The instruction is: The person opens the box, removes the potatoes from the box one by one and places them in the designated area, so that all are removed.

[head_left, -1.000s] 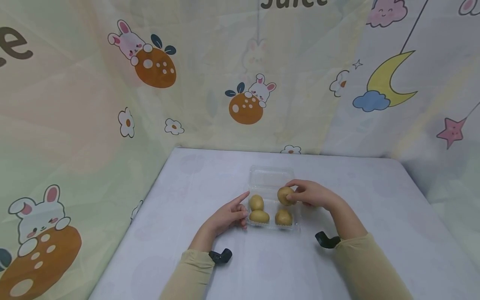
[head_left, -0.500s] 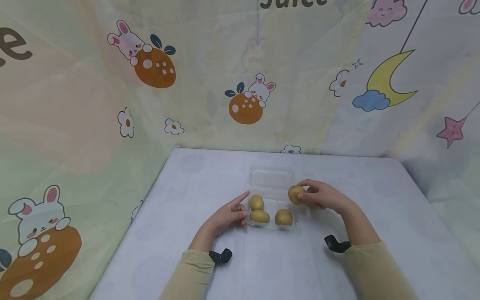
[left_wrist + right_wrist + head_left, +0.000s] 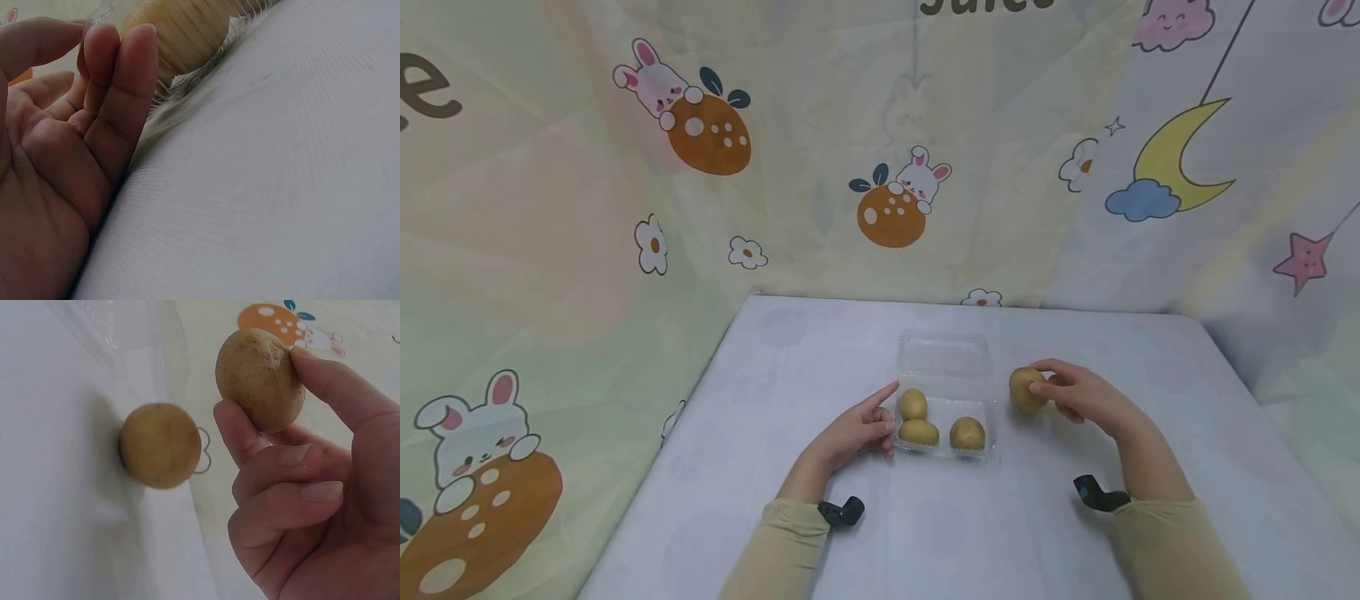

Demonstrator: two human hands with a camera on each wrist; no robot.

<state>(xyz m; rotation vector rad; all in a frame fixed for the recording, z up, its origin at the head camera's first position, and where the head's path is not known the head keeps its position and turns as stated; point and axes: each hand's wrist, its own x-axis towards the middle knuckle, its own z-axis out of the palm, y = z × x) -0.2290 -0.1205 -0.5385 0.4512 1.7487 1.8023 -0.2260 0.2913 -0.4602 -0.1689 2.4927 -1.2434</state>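
A clear plastic clamshell box (image 3: 934, 410) lies on the table, its lid (image 3: 943, 355) folded back. Inside, two potatoes (image 3: 917, 432) sit at the left and one potato (image 3: 967, 433) at the front right. My right hand (image 3: 1086, 396) pinches another potato (image 3: 261, 380) between thumb and fingertips, held up to the right of the box. At the box's left side, my left hand (image 3: 853, 433) pinches the rim, index finger pointing along it. Through the ribbed wall in the left wrist view, a potato (image 3: 181, 31) shows close to my fingers (image 3: 134, 69).
A white cloth covers the table (image 3: 925, 533). Behind it hangs a printed curtain (image 3: 805, 167) with rabbits and a moon. Black wrist cameras (image 3: 841, 512) sit on both wrists.
My right hand has carried its potato out of the box's back right part and off to the right. The left hand and the box have stayed in place.
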